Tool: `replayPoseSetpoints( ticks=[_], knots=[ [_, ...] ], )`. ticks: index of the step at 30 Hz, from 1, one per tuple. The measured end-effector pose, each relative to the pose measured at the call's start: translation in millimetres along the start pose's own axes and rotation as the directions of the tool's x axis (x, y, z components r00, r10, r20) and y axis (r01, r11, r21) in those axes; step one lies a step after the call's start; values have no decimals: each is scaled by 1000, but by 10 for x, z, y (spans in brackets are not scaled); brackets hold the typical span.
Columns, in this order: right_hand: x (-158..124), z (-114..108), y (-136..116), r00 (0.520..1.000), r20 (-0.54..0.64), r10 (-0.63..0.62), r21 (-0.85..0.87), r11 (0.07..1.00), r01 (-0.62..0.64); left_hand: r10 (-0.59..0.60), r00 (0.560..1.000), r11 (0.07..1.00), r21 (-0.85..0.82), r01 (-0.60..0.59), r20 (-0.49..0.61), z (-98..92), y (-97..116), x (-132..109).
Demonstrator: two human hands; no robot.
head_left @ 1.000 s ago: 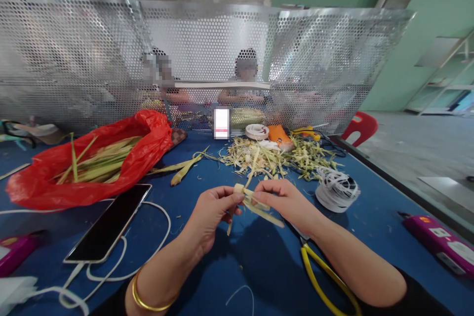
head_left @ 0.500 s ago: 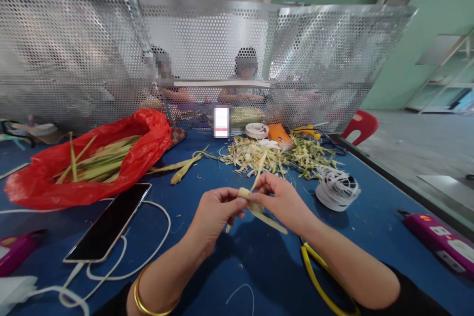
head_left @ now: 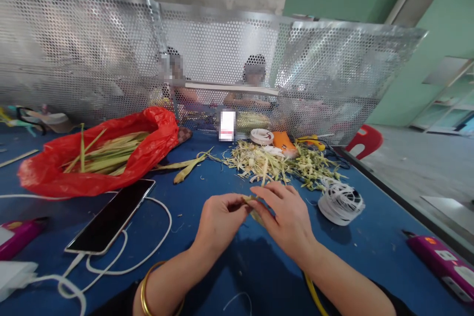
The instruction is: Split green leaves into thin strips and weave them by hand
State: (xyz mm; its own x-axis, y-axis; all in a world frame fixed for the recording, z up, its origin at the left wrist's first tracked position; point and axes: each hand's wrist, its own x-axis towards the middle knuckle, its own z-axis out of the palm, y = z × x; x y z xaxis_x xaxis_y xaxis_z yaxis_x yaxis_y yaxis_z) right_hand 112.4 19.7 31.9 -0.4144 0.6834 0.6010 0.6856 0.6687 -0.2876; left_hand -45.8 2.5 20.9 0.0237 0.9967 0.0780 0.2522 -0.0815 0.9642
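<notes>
A pale yellow folded leaf strip (head_left: 254, 206) is held between both hands over the blue table (head_left: 229, 266). My left hand (head_left: 219, 218) pinches its left end with thumb and fingers closed. Over the strip's right side my right hand (head_left: 286, 218) is curled, fingers closed on it and hiding most of it. A thin end of the strip sticks up above my right fingers. A gold bangle (head_left: 145, 291) sits on my left wrist.
A red bag (head_left: 66, 173) of green leaves lies at the left. A phone (head_left: 111, 217) with a white cable is near it. Leaf scraps (head_left: 281, 163), a white cord spool (head_left: 340, 202), yellow-handled scissors (head_left: 314, 296) and a pink tool (head_left: 444, 261) lie to the right. Two people sit behind the mesh screen (head_left: 111, 59).
The head view has tilted and shifted. My right hand has turned over the strip and now covers it, and the long loose end that hung below is hidden.
</notes>
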Motion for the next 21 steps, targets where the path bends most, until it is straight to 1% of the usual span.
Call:
replayPoseSetpoints(
  ticks=[2, 4, 6, 8, 10, 12, 15, 17, 19, 21],
  knots=[
    [-3, -5, -15, 1000, -28, -11, -18, 1000, 10, 20, 1000, 998, 65, -20, 8, 9, -5, -15],
    [2, -13, -32, 1000, -8, 28, 62, 998, -27, 36, 999, 991, 127, -39, 21, 16, 8, -32],
    [19, -31, -45, 994, 52, 92, 187, 977, -101, 50, 998, 983, 174, -57, 46, 19, 30, -50],
    [41, -59, -51, 979, 120, 164, 273, 943, -191, 62, 994, 971, 225, -81, 87, 16, 55, -66],
    [55, -89, -47, 957, 177, 229, 300, 914, -274, 73, 987, 956, 273, -110, 144, 10, 76, -78],
    [51, -116, -41, 940, 204, 274, 285, 902, -325, 77, 977, 943, 303, -136, 200, 3, 85, -84],
    [27, -157, -39, 941, 174, 292, 237, 915, -328, 86, 966, 934, 317, -163, 245, 0, 70, -84],
    [20, -189, -42, 944, 140, 299, 254, 910, -326, 98, 962, 936, 305, -177, 256, 6, 49, -82],
    [30, -218, -42, 937, 101, 335, 353, 868, -349, 96, 954, 946, 272, -176, 282, 15, 32, -78],
    [51, -232, -38, 918, 64, 391, 503, 782, -368, 69, 944, 962, 231, -149, 322, 20, 26, -72]
  ],
)
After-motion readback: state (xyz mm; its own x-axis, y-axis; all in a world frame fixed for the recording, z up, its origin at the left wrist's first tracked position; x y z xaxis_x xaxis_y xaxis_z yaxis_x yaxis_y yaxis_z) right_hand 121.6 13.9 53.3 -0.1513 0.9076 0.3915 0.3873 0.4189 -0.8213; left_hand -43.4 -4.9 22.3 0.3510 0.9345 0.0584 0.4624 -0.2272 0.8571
